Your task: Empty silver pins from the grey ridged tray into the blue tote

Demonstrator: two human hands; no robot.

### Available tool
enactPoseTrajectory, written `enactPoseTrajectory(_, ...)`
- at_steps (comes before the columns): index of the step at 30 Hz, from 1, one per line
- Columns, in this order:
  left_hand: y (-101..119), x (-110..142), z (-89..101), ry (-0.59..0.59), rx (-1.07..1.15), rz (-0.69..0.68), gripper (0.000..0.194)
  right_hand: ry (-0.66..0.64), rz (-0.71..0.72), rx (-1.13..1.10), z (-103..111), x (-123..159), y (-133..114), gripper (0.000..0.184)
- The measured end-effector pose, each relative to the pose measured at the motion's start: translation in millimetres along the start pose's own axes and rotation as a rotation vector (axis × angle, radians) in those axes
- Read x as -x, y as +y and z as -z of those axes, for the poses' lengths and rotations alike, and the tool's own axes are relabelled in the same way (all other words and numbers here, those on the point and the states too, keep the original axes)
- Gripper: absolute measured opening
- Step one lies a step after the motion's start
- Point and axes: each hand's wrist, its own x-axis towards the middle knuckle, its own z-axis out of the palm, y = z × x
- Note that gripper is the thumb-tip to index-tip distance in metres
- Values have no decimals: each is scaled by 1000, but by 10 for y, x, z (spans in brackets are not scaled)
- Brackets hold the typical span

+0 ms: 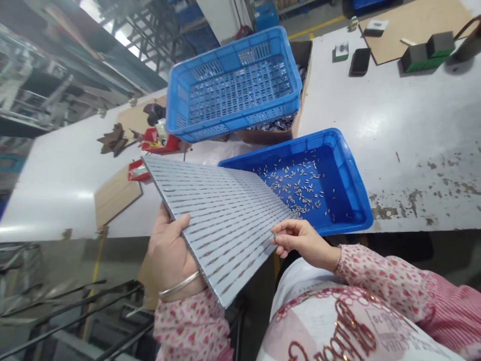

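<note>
Left hand [169,250] grips slotted grey board [220,220] by near-left edge, tilted over blue tray [353,185] of small pins [300,185]; right hand [300,240] half-curled, fingertips pinching board's near-right edge

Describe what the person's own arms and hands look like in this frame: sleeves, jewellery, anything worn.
Both hands are bare, without gloves. The left hand has a thin silver-coloured bangle at the wrist. Both arms wear long pink sleeves printed with small red and pink flowers; the left sleeve shows the same print. No rings or watch can be made out on the right hand.
</note>
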Motion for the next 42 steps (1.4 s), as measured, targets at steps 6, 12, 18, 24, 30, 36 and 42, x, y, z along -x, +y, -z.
enactPoseTrajectory(6,-8,-25,45,8,-16,-1,54,8,-4,-32,24,0,14,42)
enactPoseTrajectory(12,-27,-38,100,-29,-76,-5,56,18,-42,-57,32,20,-1,43)
enactPoseTrajectory(18,-26,-59,170,0,-96,13,56,52,-16,4,90,8,43,41)
enactPoseTrajectory(24,5,-61,484,-6,-134,33,51,210,56,64,411,-142,51,43)
enactPoseTrajectory(30,22,-37,915,58,-219,9,48,427,92,158,886,-395,32,48)
enactPoseTrajectory(36,-38,-47,1272,151,-235,19,42,684,123,257,1380,-709,11,38)
enactPoseTrajectory(42,-52,-64,1580,149,-217,32,50,795,140,359,1611,-969,-50,22)
